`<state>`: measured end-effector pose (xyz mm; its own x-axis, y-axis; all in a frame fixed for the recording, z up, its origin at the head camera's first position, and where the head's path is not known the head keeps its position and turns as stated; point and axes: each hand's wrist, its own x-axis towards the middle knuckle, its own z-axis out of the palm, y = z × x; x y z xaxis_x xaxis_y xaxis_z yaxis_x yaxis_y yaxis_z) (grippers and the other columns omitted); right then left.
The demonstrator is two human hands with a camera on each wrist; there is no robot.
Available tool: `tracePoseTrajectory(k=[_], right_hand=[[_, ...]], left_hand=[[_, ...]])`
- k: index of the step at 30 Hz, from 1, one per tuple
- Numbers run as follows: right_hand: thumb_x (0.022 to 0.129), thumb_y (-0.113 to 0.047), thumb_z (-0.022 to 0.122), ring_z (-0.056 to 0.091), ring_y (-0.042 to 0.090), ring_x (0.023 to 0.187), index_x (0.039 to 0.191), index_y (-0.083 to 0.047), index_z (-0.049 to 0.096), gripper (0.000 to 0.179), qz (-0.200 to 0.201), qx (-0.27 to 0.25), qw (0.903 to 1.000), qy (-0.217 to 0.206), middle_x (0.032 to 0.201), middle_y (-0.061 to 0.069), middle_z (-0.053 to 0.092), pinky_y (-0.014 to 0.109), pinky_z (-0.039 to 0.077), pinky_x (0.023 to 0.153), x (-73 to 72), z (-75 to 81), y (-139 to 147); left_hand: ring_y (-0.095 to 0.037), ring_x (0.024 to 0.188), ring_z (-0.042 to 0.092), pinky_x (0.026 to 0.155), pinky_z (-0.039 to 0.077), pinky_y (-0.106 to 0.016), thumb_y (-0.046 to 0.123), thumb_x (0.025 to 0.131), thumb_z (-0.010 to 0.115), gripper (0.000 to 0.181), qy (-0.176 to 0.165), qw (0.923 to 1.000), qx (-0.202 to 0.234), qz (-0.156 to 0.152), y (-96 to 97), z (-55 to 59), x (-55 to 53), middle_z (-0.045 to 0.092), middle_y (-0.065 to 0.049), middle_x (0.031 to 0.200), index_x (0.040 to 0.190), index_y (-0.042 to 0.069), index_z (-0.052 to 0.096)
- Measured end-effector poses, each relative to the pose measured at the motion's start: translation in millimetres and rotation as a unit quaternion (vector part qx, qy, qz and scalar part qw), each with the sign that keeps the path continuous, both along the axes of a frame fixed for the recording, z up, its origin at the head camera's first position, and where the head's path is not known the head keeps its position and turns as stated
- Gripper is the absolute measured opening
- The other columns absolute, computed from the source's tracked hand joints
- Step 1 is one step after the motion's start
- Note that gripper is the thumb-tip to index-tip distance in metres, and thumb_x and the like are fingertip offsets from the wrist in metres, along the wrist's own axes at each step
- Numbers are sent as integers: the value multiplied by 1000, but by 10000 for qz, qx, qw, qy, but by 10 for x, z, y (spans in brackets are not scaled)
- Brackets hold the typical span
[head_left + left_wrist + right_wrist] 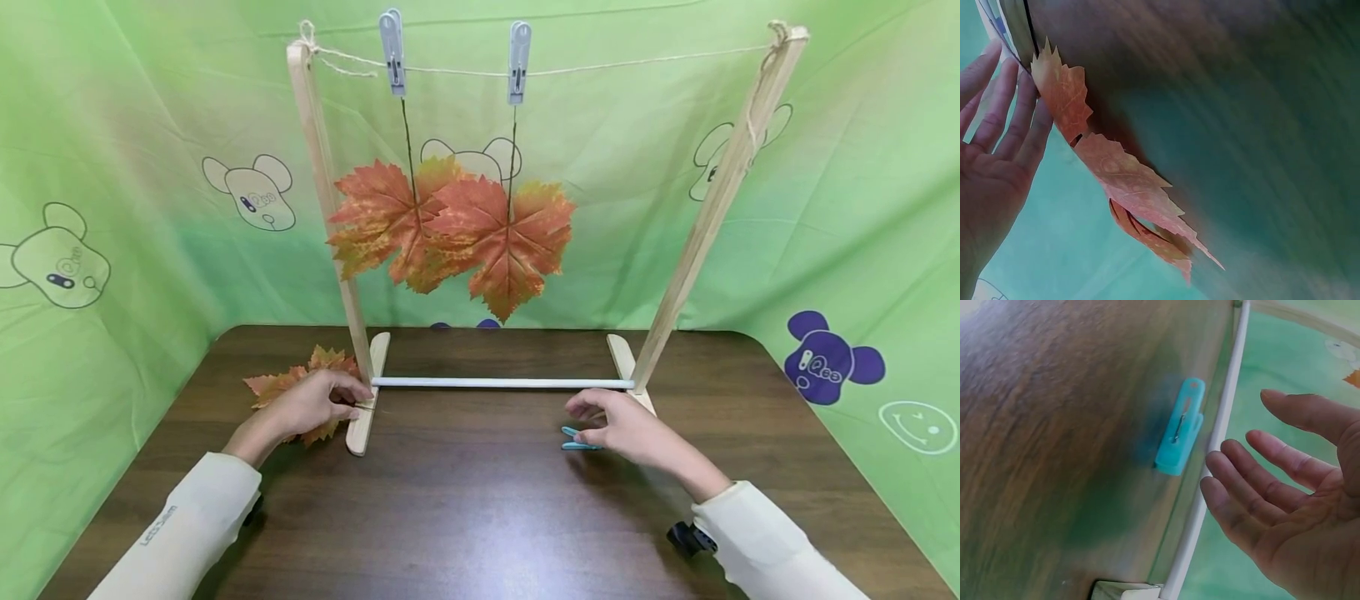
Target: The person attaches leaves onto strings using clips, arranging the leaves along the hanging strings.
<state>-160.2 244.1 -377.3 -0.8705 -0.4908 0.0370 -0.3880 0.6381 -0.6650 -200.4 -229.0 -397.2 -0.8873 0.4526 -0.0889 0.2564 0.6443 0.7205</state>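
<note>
A maple leaf [324, 432] with orange and yellow colouring lies at the left of the table, partly hidden under my left hand [315, 407]. The fingertips of that hand are at the leaf's thin dark stem, beside the rack's left foot [362, 427]. In the left wrist view the leaf [1124, 169] shows next to loosely extended fingers. My right hand [626, 425] hovers by a light blue clothespin [579, 445], its fingers relaxed and parted. The right wrist view shows the clothespin [1180, 428] lying on the table, apart from the fingertips.
A wooden rack with a left post [326, 183], a right post [720, 200] and a white bottom bar [502, 383] stands on the table [480, 517]. From its string [637, 62], two grey clothespins [518, 62] hold two maple leaves [510, 242]. Green cloth [165, 75] surrounds the table.
</note>
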Motion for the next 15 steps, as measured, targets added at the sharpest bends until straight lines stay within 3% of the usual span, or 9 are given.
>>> tracePoseTrajectory(k=[5, 15], right_hand=[[82, 1, 80, 71, 30, 98, 113, 7, 69, 34, -28, 97, 9999, 106, 106, 16, 74, 45, 60, 89, -24, -68, 13], [78, 4, 80, 69, 24, 90, 107, 5, 71, 30, -70, 342, 9989, 324, 99, 12, 74, 37, 59, 82, -62, -158, 23]], left_hand=[[-19, 99, 71, 82, 58, -30, -1, 96, 72, 20, 77, 10000, -16, -38, -16, -12, -33, 77, -11, 110, 115, 3, 77], [-17, 95, 70, 78, 57, -27, -3, 95, 71, 20, 149, 9998, -126, -52, -3, -2, -39, 77, -10, 107, 114, 3, 77]])
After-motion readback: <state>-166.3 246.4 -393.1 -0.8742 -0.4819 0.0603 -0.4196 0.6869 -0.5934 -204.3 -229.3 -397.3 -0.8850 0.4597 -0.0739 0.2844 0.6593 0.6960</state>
